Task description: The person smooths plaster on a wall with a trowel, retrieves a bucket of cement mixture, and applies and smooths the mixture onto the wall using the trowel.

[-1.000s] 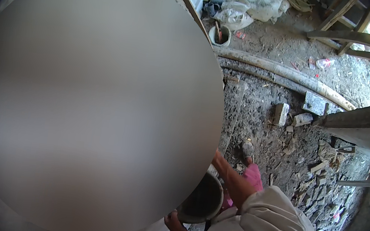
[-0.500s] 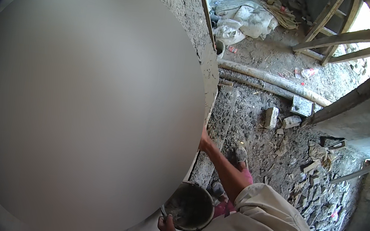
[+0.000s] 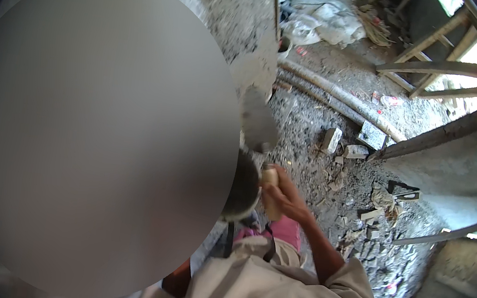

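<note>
My right hand is closed around the pale handle of a trowel, whose grey blade points away from me, beside the plastered wall. Just left of that hand is the dark bucket; only its right side shows. A large blurred disc covers the rest of the bucket and most of the wall. Part of my left arm appears near the lower edge, while my left hand is hidden behind the disc.
Two long poles cross the rough ground. Beyond them lie pale sacks. Concrete blocks sit right of centre, near a wooden frame. Rubble is scattered at the right, by a curved grey surface.
My right hand has drawn back from the wall, bringing the trowel into view. The bucket has shifted farther up in the picture, and my left hand has gone behind the blurred disc.
</note>
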Demonstrator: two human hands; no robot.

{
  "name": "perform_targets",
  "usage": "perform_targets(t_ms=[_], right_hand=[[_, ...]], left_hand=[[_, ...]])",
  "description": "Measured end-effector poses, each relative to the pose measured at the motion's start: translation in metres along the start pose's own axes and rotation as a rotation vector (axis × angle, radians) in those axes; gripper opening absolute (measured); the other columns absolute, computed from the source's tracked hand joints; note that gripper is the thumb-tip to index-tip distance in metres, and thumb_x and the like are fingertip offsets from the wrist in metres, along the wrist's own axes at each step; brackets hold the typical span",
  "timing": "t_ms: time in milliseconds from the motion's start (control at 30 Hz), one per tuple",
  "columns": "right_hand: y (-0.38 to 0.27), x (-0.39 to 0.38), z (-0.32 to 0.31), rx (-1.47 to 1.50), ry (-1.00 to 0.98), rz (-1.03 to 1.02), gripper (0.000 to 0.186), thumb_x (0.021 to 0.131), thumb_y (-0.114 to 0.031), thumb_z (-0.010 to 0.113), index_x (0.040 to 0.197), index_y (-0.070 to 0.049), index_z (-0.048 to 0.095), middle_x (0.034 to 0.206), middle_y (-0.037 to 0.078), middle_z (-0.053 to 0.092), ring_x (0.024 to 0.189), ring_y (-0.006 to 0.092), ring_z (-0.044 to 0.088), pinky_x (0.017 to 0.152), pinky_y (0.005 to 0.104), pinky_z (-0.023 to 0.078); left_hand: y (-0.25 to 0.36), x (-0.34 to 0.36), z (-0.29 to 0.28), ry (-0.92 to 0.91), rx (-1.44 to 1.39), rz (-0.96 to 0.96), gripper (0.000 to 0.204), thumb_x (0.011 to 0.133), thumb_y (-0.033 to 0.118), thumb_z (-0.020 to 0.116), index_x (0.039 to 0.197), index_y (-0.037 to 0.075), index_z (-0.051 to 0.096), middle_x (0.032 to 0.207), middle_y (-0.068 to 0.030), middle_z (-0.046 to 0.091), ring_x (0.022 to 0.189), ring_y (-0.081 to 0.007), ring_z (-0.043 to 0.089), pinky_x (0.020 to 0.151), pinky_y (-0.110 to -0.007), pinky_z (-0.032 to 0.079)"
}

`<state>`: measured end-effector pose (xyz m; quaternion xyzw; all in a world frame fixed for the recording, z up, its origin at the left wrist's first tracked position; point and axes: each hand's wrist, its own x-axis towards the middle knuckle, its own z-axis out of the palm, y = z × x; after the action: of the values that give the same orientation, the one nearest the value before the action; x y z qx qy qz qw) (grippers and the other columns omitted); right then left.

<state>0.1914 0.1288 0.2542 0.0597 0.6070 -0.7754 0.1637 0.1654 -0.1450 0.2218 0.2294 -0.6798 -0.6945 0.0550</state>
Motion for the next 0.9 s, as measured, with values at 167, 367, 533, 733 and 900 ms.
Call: perform_targets(t_ms=[167,367,533,733,900], right_hand=[[-0.058,-0.061,-0.029,-1.409,-0.144,-0.085,0.058,0.091,-0.021,0.062,0.141,-0.01,0.035,0.099,0.015,0.059,0.085,0.025,0.066,0.069,0.0402,0.052],[-0.069,-0.033,-0.025,-1.595,0.358,-0.575,0.054,0.087,-0.017,0.06,0.137,-0.005,0.042,0.083,0.012,0.06,0.064,0.0277,0.065,0.058,0.0423,0.05],[-0.043,-0.031,-0.014,-1.649,0.167,-0.239,0.051,0.088,-0.012,0.052,0.137,-0.003,0.04,0.079,0.015,0.061,0.061,0.0304,0.066,0.054,0.0423,0.05],[-0.106,-0.05,-0.005,-1.518,0.228,-0.272,0.044,0.09,-0.017,0.054,0.13,-0.002,0.044,0.08,0.019,0.066,0.065,0.0323,0.068,0.057,0.0458,0.053],[-0.016,-0.021,0.004,-1.601,-0.005,-0.17,0.047,0.086,-0.02,0.059,0.127,0.001,0.048,0.076,0.011,0.065,0.063,0.0287,0.067,0.054,0.04,0.05]], left_hand=[[0.05,0.032,0.03,-0.311,-0.042,0.166,0.027,0.088,0.012,0.066,0.074,0.011,0.043,0.074,0.0083,0.042,0.069,-0.0024,0.036,0.058,-0.023,0.033],[0.126,0.009,0.099,-0.586,0.215,0.469,0.037,0.087,0.011,0.066,0.064,0.011,0.037,0.062,0.009,0.033,0.059,-0.0029,0.03,0.05,-0.026,0.028],[0.152,0.007,0.093,-0.438,0.399,0.818,0.039,0.085,0.013,0.069,0.064,0.006,0.037,0.056,0.0043,0.033,0.056,-0.0038,0.03,0.047,-0.028,0.028],[0.155,0.009,0.104,-0.616,0.501,0.82,0.035,0.086,0.016,0.069,0.067,0.002,0.043,0.057,0.0,0.043,0.057,-0.0097,0.037,0.051,-0.033,0.036],[0.149,0.011,0.09,-0.549,0.485,0.86,0.032,0.088,0.02,0.067,0.076,-0.003,0.049,0.068,-0.0027,0.041,0.064,-0.0154,0.04,0.058,-0.035,0.037]])
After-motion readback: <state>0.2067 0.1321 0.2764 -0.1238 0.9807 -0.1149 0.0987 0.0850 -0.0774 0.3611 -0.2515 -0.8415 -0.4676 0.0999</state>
